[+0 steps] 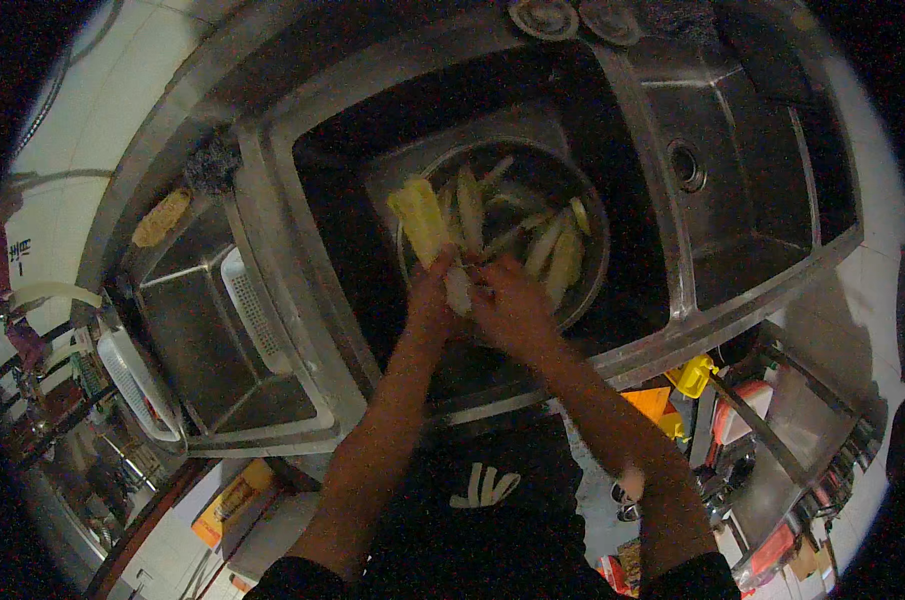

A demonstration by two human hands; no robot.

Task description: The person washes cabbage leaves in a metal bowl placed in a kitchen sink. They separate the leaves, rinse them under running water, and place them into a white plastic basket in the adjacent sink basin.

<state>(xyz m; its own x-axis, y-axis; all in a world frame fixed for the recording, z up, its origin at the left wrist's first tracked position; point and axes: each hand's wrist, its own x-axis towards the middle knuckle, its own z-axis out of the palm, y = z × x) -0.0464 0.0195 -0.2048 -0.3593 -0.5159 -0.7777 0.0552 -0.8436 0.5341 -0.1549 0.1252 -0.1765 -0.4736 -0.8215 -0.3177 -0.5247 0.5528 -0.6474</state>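
Observation:
A pale yellow-green napa cabbage (424, 222) leans up and left over the near left side of a round metal bowl (603, 236). My left hand (434, 300) is closed around its lower part. Curled against the white base from the right are the fingers of my right hand (510, 305), beside my left. My fingers partly cover that base. Loose cabbage leaves (469, 208) lie inside the bowl, which stands in the middle basin of a steel sink. Dim light and blur hide the finer detail of my fingertips.
To the left is another basin with a white perforated basket (255, 308). A tan scrubber (162, 217) and dark scouring pad (212, 163) lie on its far ledge. The right basin has a drain (685, 165). Near right stands a rack (762, 425) with yellow and red items.

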